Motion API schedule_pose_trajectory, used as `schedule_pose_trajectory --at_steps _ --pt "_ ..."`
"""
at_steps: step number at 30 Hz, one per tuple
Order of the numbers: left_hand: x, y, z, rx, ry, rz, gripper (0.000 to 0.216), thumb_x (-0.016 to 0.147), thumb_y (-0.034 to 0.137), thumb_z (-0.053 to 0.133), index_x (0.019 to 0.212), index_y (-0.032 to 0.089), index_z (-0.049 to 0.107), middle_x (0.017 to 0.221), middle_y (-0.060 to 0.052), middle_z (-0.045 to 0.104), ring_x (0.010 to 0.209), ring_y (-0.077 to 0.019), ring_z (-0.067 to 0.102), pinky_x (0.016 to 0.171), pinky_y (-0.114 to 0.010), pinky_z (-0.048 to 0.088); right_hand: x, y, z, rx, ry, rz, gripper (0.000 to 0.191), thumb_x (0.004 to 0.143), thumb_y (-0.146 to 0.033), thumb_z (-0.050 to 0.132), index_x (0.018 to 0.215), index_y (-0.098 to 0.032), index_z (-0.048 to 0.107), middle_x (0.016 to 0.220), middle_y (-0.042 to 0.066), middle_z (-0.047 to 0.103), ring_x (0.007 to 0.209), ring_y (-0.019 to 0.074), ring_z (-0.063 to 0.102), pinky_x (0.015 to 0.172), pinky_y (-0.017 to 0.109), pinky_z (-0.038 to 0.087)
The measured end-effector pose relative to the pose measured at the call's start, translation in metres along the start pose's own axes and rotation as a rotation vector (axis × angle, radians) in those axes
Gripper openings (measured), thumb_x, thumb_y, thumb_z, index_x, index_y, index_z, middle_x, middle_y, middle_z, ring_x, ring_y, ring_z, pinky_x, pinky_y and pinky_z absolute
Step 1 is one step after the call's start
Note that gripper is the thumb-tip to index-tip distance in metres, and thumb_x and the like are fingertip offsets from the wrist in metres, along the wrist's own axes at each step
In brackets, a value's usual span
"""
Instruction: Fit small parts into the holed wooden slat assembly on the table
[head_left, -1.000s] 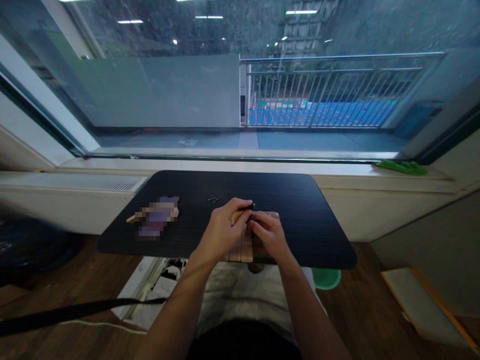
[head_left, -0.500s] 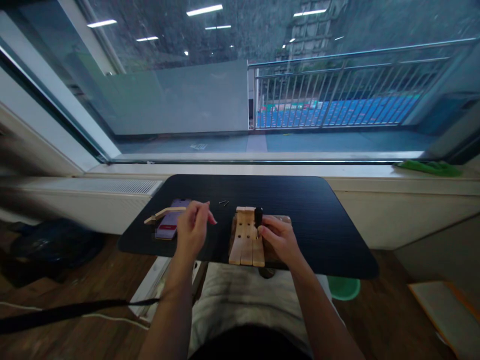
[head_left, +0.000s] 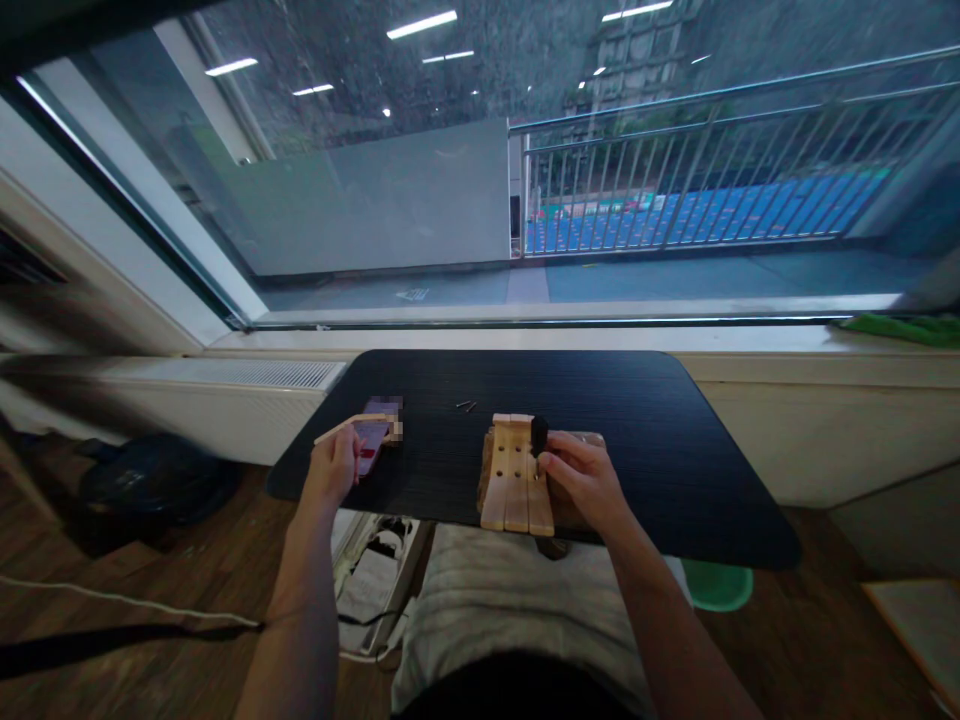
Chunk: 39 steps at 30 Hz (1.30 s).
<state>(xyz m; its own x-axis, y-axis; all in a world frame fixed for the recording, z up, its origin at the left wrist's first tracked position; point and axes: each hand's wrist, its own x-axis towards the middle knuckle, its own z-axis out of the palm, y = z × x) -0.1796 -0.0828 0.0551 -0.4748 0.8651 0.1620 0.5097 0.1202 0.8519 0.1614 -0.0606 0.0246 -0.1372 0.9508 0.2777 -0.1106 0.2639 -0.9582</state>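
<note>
My right hand [head_left: 581, 472] pinches a screwdriver with a black handle [head_left: 538, 434]. It stands upright over the right-hand slat of a pale wooden piece [head_left: 516, 495], with its shaft partly hidden by my fingers. The piece has three slats side by side with dark holes, and lies on a brown block [head_left: 486, 482]. My left hand [head_left: 334, 466], its fingers curled together, is at the lower left of a phone [head_left: 373, 436]. A thin bent wooden strip [head_left: 337, 431] lies across the phone beside those fingers. Whether they grip anything is hidden.
Two small screws [head_left: 466, 407] lie on the dark table [head_left: 600, 390], beyond the slats. The window sill [head_left: 735, 342] runs behind it, with a green cloth [head_left: 904, 330] at right. A green basin [head_left: 718, 586] and an open box [head_left: 379, 575] are below the table.
My left hand has moved left and down, from above the table beside the phone to the phone's lower corner. The right hand stays at the slats with the screwdriver. The view has shifted slightly.
</note>
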Motion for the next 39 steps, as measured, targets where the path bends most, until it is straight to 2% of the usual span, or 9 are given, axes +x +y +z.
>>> schedule_pose_trajectory --at_steps 7,11,14,18,25,27,29,32,39 --pt "0.007 -0.003 0.000 0.025 0.002 -0.045 0.038 0.089 0.043 0.041 0.057 0.023 0.046 0.038 0.005 0.044 0.033 -0.0136 0.043 0.038 -0.024 0.038 0.000 -0.003 0.002 -0.011 0.004 -0.020 0.016 0.075 -0.034 0.074 0.086 -0.024 0.079 0.092 0.004 0.077 0.085 0.0204 0.069 0.075 0.032 0.057" --pt "0.003 0.020 -0.001 0.041 0.070 0.038 0.035 0.088 0.033 0.045 0.055 0.022 0.047 0.041 0.004 0.049 0.051 -0.0150 0.057 0.055 -0.023 0.048 -0.001 -0.003 0.002 -0.004 0.009 -0.022 0.015 0.075 -0.033 0.074 0.087 -0.024 0.079 0.094 0.004 0.077 0.087 0.0207 0.070 0.078 0.033 0.057" --pt "-0.007 0.049 0.007 0.016 0.140 0.187 0.036 0.088 0.030 0.048 0.053 0.022 0.047 0.045 0.003 0.052 0.046 -0.0127 0.053 0.051 -0.023 0.044 -0.001 -0.003 0.003 -0.011 0.001 -0.013 0.015 0.076 -0.033 0.074 0.087 -0.024 0.079 0.093 0.004 0.077 0.087 0.0210 0.070 0.078 0.033 0.057" --pt "-0.022 0.084 0.029 -0.130 0.036 0.237 0.038 0.092 0.032 0.046 0.055 0.023 0.043 0.041 0.006 0.042 0.034 -0.0100 0.039 0.038 -0.023 0.030 -0.001 -0.004 0.003 -0.032 -0.010 -0.025 0.015 0.078 -0.034 0.072 0.087 -0.024 0.079 0.094 0.004 0.077 0.085 0.0202 0.070 0.076 0.032 0.057" --pt "-0.045 0.122 0.064 -0.152 -0.253 0.547 0.037 0.094 0.037 0.050 0.061 0.020 0.053 0.049 0.005 0.042 0.045 -0.0103 0.040 0.045 -0.024 0.029 -0.001 -0.004 0.003 -0.058 0.013 -0.015 0.017 0.076 -0.034 0.073 0.089 -0.025 0.079 0.094 0.004 0.078 0.086 0.0212 0.071 0.079 0.034 0.057" --pt "-0.052 0.132 0.073 -0.147 -0.283 0.602 0.031 0.092 0.036 0.054 0.067 0.019 0.058 0.052 0.005 0.046 0.048 -0.0102 0.043 0.048 -0.024 0.032 -0.001 -0.005 0.003 -0.048 0.011 -0.011 0.017 0.076 -0.034 0.074 0.089 -0.025 0.080 0.095 0.004 0.078 0.088 0.0218 0.071 0.083 0.035 0.056" --pt "-0.058 0.141 0.081 -0.152 -0.279 0.646 0.015 0.090 0.033 0.062 0.088 0.019 0.067 0.063 0.004 0.057 0.053 -0.0101 0.049 0.051 -0.023 0.038 -0.001 -0.006 0.003 -0.039 0.011 -0.019 0.017 0.076 -0.035 0.073 0.090 -0.026 0.080 0.097 0.004 0.078 0.088 0.0220 0.071 0.084 0.035 0.056" --pt "-0.064 0.149 0.091 -0.186 -0.318 0.728 0.020 0.087 0.028 0.069 0.105 0.021 0.068 0.090 -0.002 0.070 0.068 -0.0118 0.060 0.063 -0.024 0.048 -0.001 -0.007 0.005 -0.055 0.014 -0.035 0.017 0.077 -0.034 0.072 0.089 -0.026 0.079 0.096 0.004 0.079 0.088 0.0219 0.070 0.083 0.035 0.056" --pt "-0.072 0.153 0.102 -0.216 -0.329 0.759 0.002 0.087 0.019 0.070 0.085 0.019 0.070 0.085 -0.003 0.072 0.081 -0.0159 0.067 0.077 -0.028 0.054 -0.001 -0.007 0.004 -0.084 0.029 -0.039 0.016 0.077 -0.033 0.073 0.088 -0.024 0.079 0.092 0.004 0.077 0.086 0.0212 0.069 0.081 0.034 0.055"
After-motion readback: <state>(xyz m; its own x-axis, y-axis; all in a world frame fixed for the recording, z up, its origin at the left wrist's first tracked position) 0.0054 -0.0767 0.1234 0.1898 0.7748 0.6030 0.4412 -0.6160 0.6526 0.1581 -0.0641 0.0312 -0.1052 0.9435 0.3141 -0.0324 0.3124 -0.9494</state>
